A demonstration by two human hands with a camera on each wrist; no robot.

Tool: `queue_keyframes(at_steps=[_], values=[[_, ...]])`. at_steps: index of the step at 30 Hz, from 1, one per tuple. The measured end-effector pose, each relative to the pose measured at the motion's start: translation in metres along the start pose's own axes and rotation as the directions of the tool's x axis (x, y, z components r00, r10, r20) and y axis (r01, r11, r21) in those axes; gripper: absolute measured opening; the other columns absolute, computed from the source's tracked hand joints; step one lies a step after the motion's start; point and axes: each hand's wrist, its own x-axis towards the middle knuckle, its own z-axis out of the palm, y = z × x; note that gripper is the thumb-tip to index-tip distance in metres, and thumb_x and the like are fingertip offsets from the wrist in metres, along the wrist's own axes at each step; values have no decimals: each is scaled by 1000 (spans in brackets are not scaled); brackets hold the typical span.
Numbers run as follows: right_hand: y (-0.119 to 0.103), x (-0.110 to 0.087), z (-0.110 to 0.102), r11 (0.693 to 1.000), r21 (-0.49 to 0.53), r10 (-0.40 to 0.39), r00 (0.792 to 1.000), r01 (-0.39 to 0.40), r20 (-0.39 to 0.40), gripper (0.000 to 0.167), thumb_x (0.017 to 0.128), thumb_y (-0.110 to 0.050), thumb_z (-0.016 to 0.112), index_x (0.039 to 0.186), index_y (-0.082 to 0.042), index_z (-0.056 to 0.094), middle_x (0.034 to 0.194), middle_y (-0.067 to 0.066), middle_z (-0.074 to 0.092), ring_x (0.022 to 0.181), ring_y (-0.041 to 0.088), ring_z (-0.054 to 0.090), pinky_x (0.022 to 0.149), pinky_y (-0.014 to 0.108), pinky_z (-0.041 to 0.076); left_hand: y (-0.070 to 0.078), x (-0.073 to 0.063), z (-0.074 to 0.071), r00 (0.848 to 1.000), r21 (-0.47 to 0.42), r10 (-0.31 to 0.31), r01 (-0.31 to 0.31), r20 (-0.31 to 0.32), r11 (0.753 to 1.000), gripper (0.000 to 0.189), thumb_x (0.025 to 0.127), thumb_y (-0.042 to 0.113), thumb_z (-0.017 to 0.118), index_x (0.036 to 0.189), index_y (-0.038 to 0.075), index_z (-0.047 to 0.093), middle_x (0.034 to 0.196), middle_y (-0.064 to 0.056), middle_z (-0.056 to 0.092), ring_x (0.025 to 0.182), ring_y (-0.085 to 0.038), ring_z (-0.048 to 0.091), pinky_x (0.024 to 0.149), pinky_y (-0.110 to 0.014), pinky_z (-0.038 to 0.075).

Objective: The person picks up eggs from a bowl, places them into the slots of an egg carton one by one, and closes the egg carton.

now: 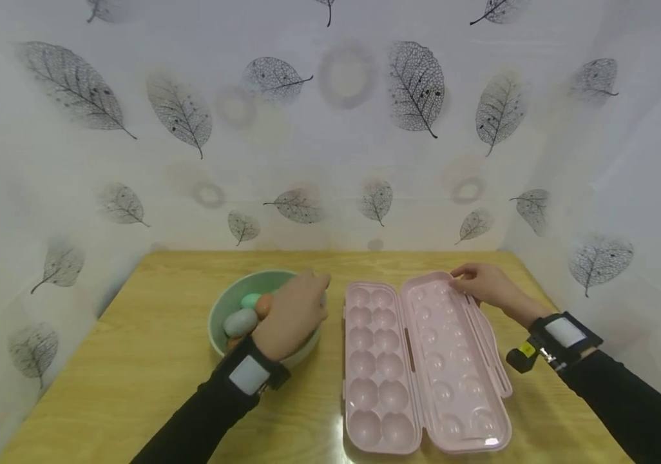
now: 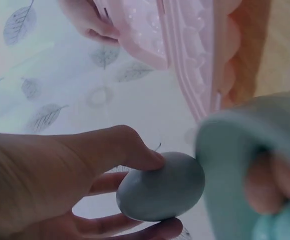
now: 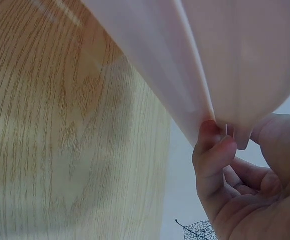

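Observation:
In the left wrist view my left hand pinches a grey-blue egg between thumb and fingers, beside the rim of the green bowl. The head view shows that hand over the right side of the bowl, its egg hidden beneath. A pink egg carton lies spread open to the right, its cups bare. At the far right corner of the carton's lid, my right hand grips the edge; its fingers curl there in the right wrist view.
Inside the bowl are a grey egg, a mint-green egg, an orange-brown egg and others partly covered. Bowl and carton stand on a wooden table, with a leaf-patterned cloth behind and at the sides.

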Motion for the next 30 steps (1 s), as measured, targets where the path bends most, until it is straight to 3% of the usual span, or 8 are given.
queue_keyframes(at_steps=[2,5,9,14,17,21,30], values=[[2,-1,-1,1000,0,-2,1000,2,-6,53,99,-32,61,136,6,56,112,23,68,75,16,62,65,31,55,7,17,-1,997,2,67,-67,35,998,29,76,10,80,101,10,64,88,-7,65,79,-23,61,64,-35,53],[6,-4,-1,1000,-2,-2,1000,2,-12,52,99,-30,61,135,7,56,109,22,69,73,15,62,65,32,55,21,39,2,987,27,132,-135,97,991,29,77,12,80,100,11,63,87,-5,66,81,-23,62,65,-35,54],[10,-7,-1,1000,-6,5,1000,-5,-14,51,99,-29,61,135,7,57,106,20,70,74,15,62,66,32,55,38,64,8,961,2,214,-218,176,976,27,80,11,79,101,11,62,89,-5,68,79,-21,63,63,-31,53],[8,-5,0,1000,-12,-7,1000,6,-27,51,99,-29,61,135,6,57,106,20,70,74,15,62,66,32,54,57,85,21,932,24,314,-324,182,946,26,84,6,73,109,9,66,98,-6,72,85,-21,68,73,-31,57],[5,-4,0,1000,-5,-8,1000,8,-28,50,98,-29,60,135,5,57,107,21,70,73,16,62,65,31,53,66,92,33,927,79,325,-343,185,936,32,86,10,74,117,10,66,105,-6,74,94,-21,70,78,-31,59],[3,-2,1,1000,11,0,1000,1,-15,51,99,-28,60,136,6,57,108,21,70,74,16,62,66,32,54,73,95,49,936,126,303,-327,182,936,37,86,14,74,123,12,66,113,-7,72,99,-21,69,75,-31,60],[1,2,3,1000,-2,6,1000,-6,-14,50,99,-30,61,136,4,57,109,20,70,76,16,63,69,34,56,76,89,68,937,172,318,-340,143,924,19,96,13,66,114,12,71,107,-7,71,92,-19,70,70,-29,61]])
